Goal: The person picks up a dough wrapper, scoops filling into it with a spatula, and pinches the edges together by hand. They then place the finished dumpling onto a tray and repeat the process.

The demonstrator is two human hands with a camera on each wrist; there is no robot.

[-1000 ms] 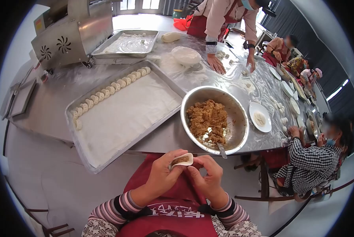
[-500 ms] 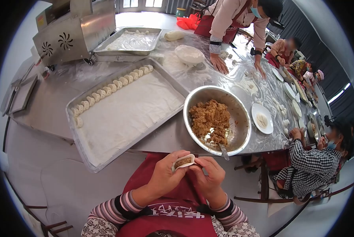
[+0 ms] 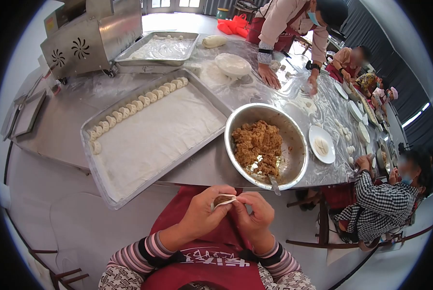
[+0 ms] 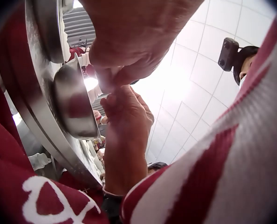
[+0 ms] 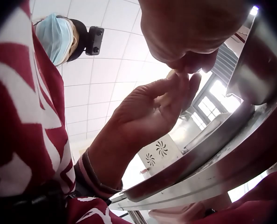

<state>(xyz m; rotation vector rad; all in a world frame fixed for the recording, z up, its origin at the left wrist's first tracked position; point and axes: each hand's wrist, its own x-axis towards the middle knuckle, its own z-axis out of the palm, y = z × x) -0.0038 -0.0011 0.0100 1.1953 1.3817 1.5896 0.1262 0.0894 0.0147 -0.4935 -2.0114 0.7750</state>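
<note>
Over the red apron, just off the table's near edge, my left hand (image 3: 200, 211) holds a half-folded dumpling (image 3: 223, 199) with brown filling showing in its gap. The thumb and fingers of my right hand (image 3: 255, 215) pinch the white wrapper at its right end. Both wrist views show the two hands meeting at the fingertips, with the dumpling mostly hidden behind them. Ahead and to the right stands a steel bowl (image 3: 296, 152) of brown filling (image 3: 257, 142), a spoon handle (image 3: 274, 185) leaning over its near rim.
Left of the bowl lies a large tray (image 3: 153, 150) with a row of folded dumplings (image 3: 124, 112) along its far side. A white plate (image 3: 328, 153) with wrappers (image 3: 321, 145) sits to the right. Across the floury table, another person's hands (image 3: 269, 77) work at small dough pieces.
The wrapper has been folded further together, so its gap is narrower and less filling shows. My hands stay in nearly the same spot. Across the table, the other person's hand has shifted.
</note>
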